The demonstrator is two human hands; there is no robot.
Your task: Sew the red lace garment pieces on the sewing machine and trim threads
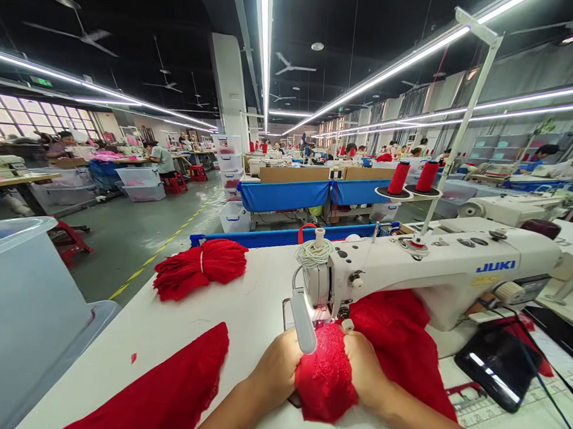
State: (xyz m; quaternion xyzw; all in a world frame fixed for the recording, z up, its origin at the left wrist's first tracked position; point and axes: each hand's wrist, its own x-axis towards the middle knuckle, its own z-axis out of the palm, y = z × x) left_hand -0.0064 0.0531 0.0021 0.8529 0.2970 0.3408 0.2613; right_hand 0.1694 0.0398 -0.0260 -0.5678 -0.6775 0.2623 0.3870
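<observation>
A piece of red lace fabric (326, 373) is bunched in front of the needle area of a white sewing machine (438, 254). My left hand (281, 360) grips its left side, the fingertips hidden by the cloth and a grey lever-like part. On the other side, my right hand (364, 366) is closed on the same fabric, close to the presser foot. More red cloth (400, 329) spreads under the machine arm, to the right of my hands. Where the needle meets the fabric, I cannot see clearly.
A tied bundle of red fabric (202, 268) lies at the table's back left, with a loose red piece (172, 388) nearer me. A black phone-like object (497, 363) rests right. Red thread cones (398, 177) stand behind the machine. A plastic bin (21, 328) is at left.
</observation>
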